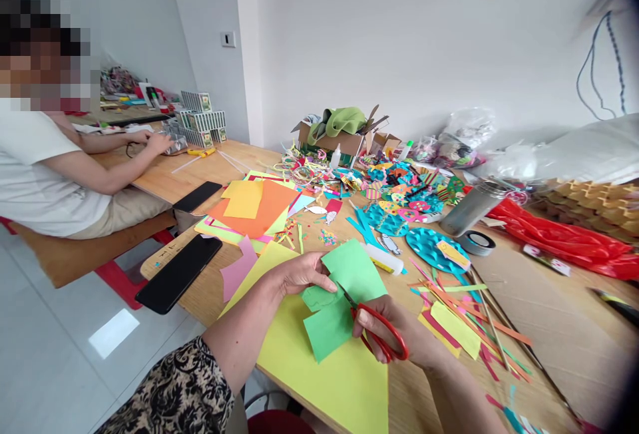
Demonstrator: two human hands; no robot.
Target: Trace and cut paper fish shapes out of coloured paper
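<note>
My left hand pinches a sheet of green paper between thumb and fingers. A pencil-like outline is faintly drawn on the part near my thumb. In my right hand is a pair of scissors with red handles, my fingers through the loops. Its blades meet the green paper close to my left thumb, and the paper is cut into partly separated flaps. Beneath both hands lies a large yellow sheet on the wooden table. A pink paper piece rests left of my left hand.
A black phone lies at the table's left edge. Paper strips, a tape roll, a metal bottle and a glue bottle surround the work. A cardboard box stands behind. Another person sits at left.
</note>
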